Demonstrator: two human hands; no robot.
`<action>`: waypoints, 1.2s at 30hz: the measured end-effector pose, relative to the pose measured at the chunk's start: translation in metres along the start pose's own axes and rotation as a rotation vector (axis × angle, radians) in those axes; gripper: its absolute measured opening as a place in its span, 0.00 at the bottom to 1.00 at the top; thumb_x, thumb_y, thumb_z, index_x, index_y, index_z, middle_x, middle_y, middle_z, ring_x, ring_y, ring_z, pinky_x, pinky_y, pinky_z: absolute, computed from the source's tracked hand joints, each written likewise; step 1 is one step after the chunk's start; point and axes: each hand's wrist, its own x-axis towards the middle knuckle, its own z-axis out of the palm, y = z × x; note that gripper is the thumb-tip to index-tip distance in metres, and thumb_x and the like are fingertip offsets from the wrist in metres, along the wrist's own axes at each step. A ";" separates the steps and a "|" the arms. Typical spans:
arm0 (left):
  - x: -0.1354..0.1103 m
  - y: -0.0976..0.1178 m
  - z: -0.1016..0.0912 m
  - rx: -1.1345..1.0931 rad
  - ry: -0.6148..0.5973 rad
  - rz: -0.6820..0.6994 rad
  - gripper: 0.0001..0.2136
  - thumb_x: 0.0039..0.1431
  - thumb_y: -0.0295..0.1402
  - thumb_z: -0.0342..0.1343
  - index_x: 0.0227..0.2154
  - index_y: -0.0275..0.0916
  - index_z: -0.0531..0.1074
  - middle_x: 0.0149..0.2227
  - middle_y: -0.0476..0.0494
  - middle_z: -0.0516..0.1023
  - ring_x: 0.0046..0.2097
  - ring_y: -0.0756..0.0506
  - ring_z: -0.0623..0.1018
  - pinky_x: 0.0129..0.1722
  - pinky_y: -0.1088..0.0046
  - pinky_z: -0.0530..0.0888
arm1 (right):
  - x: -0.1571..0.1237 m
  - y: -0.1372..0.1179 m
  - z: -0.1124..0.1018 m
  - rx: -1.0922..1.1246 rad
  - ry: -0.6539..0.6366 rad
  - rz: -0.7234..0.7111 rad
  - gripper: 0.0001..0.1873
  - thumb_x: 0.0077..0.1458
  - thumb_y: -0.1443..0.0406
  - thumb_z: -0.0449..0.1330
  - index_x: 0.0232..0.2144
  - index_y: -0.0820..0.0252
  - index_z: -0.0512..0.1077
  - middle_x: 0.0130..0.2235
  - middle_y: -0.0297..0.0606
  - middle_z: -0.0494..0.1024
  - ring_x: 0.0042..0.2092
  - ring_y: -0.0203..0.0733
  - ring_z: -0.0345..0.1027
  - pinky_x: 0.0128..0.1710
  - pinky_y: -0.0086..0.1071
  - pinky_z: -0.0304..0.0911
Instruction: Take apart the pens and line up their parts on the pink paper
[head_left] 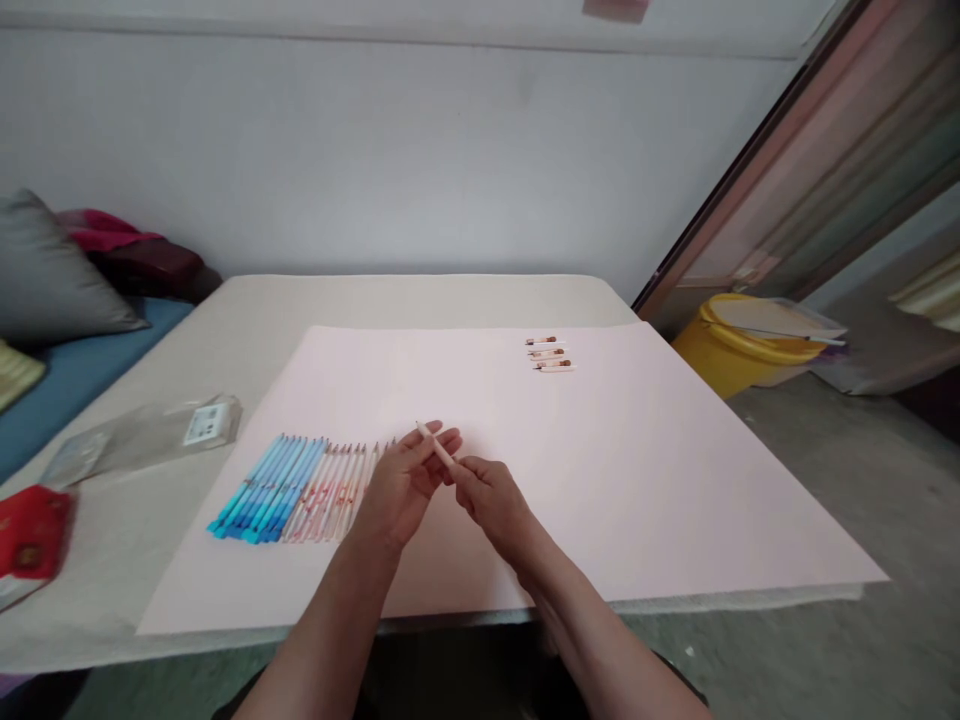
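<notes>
Over the front middle of the pink sheet, a pale slim pen (pixel 436 446) slants between my two hands. My left hand (pixel 405 485) is palm up, holding the pen's far part between thumb and fingers. At its near end, my right hand (pixel 493 500) is closed round the pen, hiding that end. Left of my hands lies a row of several blue pens (pixel 266 488), side by side with several pale pens with red and pink marks (pixel 336 495). The left hand and forearm cover the right part of that row.
Three short brown-and-white pen-like pieces (pixel 553 353) lie at the back right of the pink sheet (pixel 637 470). A clear plastic wrapper (pixel 150 437) and a red object (pixel 31 530) are on the left of the table. A yellow bucket (pixel 712 350) stands right of the table.
</notes>
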 end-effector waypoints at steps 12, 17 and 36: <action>0.001 -0.001 0.000 0.022 0.049 0.009 0.08 0.47 0.29 0.60 0.33 0.34 0.72 0.34 0.39 0.78 0.37 0.46 0.76 0.34 0.71 0.71 | 0.001 0.001 -0.001 -0.061 0.040 -0.028 0.13 0.53 0.60 0.51 0.24 0.62 0.69 0.17 0.28 0.62 0.20 0.29 0.51 0.20 0.25 0.48; 0.002 -0.001 -0.002 0.025 0.035 0.017 0.08 0.46 0.27 0.60 0.33 0.34 0.72 0.35 0.38 0.78 0.38 0.46 0.76 0.36 0.71 0.71 | 0.000 0.003 -0.003 -0.032 0.033 -0.039 0.13 0.53 0.60 0.51 0.24 0.62 0.68 0.17 0.28 0.61 0.19 0.29 0.50 0.18 0.24 0.47; 0.002 -0.001 -0.002 0.002 0.033 -0.015 0.10 0.49 0.27 0.59 0.36 0.33 0.72 0.38 0.36 0.77 0.41 0.44 0.76 0.38 0.70 0.72 | -0.001 0.000 -0.005 0.024 0.023 -0.009 0.11 0.53 0.62 0.51 0.24 0.62 0.67 0.15 0.26 0.60 0.18 0.28 0.49 0.18 0.24 0.45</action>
